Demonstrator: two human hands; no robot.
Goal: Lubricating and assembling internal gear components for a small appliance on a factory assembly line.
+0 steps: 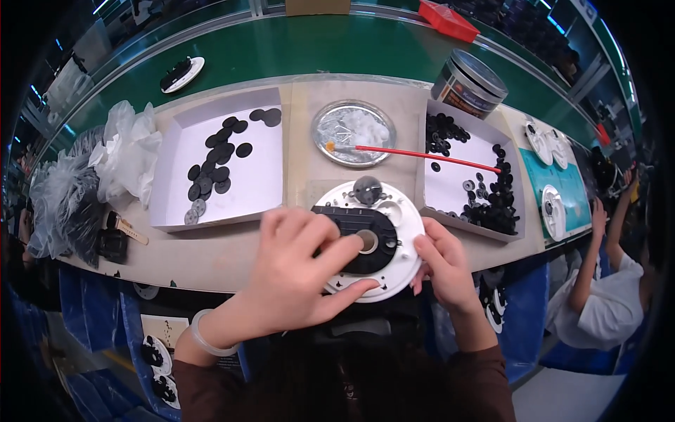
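A white round base (404, 273) carries a black housing (383, 224) with a ring-lined hole in its middle. A grey round knob (367, 190) sits at its far edge. My right hand (448, 266) grips the base by its right rim, thumb on top and fingers beneath. My left hand (299, 264) lies over the left part, thumb and index finger spread apart. Its index fingertip touches the housing beside the hole, while the thumb reaches along the near rim. Nothing shows held in the left hand; its other fingers are bent and partly hidden.
Left stands a white tray (165, 172) of black discs; right, another tray (510, 228) of small black wheels. Between them, a red-handled brush (422, 158) spans from a metal dish (330, 155) of white grease to the right tray. A tub (470, 81) stands behind; plastic bags (123, 151) lie left.
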